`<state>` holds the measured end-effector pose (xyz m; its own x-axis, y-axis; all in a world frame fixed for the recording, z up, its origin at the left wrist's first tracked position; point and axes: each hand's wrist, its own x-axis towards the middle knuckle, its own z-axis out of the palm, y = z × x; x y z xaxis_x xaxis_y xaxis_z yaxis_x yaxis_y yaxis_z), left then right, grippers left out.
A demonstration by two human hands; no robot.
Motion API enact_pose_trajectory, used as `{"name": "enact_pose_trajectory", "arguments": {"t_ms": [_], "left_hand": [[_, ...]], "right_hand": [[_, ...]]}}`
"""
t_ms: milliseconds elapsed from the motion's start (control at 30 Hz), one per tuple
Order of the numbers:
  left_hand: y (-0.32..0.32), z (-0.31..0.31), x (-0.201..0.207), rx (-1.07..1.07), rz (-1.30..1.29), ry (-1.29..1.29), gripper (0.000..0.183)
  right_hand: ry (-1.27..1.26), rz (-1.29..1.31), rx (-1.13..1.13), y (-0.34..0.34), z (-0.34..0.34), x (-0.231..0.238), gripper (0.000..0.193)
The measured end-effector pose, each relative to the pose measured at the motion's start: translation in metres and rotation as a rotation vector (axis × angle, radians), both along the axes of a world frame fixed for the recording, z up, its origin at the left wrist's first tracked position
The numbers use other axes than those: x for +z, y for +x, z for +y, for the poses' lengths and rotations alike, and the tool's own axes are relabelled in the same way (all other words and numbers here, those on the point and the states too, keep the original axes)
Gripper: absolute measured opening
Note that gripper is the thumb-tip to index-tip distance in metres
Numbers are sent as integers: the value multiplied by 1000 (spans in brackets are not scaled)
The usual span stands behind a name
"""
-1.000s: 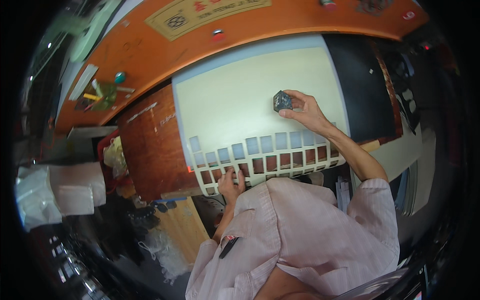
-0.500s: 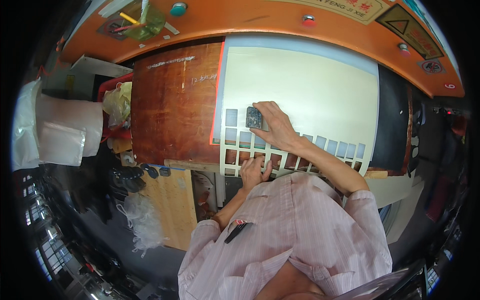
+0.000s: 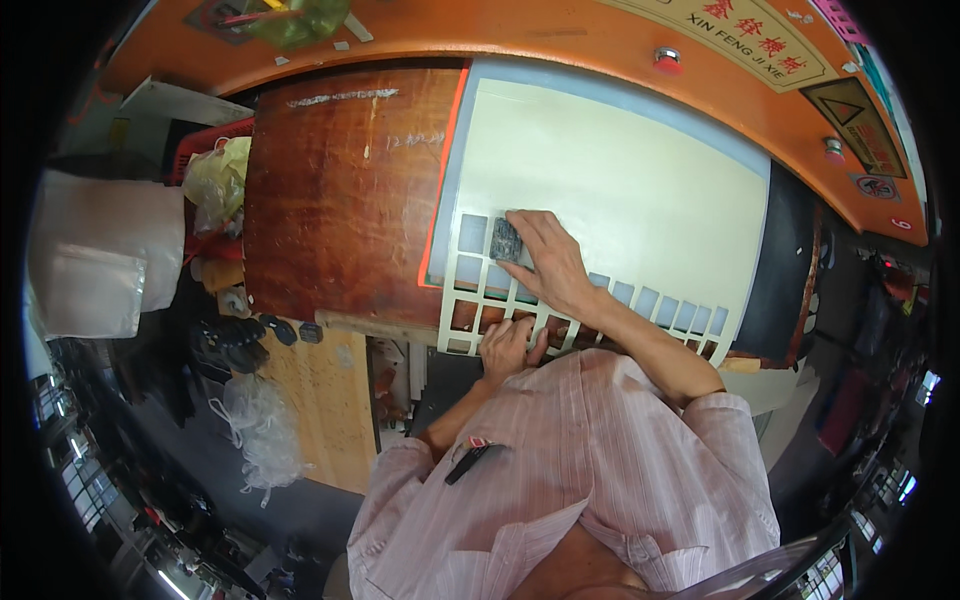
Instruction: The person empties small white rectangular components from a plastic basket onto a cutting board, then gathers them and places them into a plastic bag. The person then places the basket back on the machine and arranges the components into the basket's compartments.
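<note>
A large cream sheet [image 3: 600, 165] lies over a pale bluish board [image 3: 478, 100], with rows of rectangular cutouts along its near and left parts. My right hand [image 3: 552, 262] is closed on a small dark rectangular block, which looks like a cutting die [image 3: 507, 240]. Thumb and fingers grip the block at its edges as it rests on the sheet, just right of the leftmost upper cutout. At the sheet's near edge, my left hand [image 3: 508, 346] has its fingers curled over the lattice of cutouts, close to my shirt. Its fingertips are partly hidden.
An orange machine beam [image 3: 560, 40] with a red button [image 3: 667, 61] spans the far side. Brown wooden board [image 3: 340, 200] lies left, black surface [image 3: 780, 260] right. A red basket [image 3: 190, 150] with plastic bags stands at left, above a wooden plank [image 3: 320, 400].
The whole view has shifted and turned slightly. The die in my right hand sits nearer the cutout on its left. My left hand stays at the sheet's near edge.
</note>
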<state>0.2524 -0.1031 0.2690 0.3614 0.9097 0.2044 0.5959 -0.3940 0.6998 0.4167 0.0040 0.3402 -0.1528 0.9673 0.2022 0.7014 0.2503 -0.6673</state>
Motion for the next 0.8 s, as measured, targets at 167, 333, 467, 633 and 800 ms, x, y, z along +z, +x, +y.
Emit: {"name": "enact_pose_trajectory", "arguments": {"t_ms": [167,333,467,633,800], "left_hand": [[4,22,-3,1,25,59,18],[12,53,-16,4,3,175,18],[18,49,-23,32,-34,278,18],[18,38,-17,34,-74,270,18],[11,37,-9,-12,-70,301,17]], "right_hand": [[50,16,4,5,17,2,65],[122,-32,-31,11,39,-9,65],[189,-81,-67,12,31,-12,66],[214,17,-211,4,-4,8,64],[274,180,-397,22,-88,15,46]]}}
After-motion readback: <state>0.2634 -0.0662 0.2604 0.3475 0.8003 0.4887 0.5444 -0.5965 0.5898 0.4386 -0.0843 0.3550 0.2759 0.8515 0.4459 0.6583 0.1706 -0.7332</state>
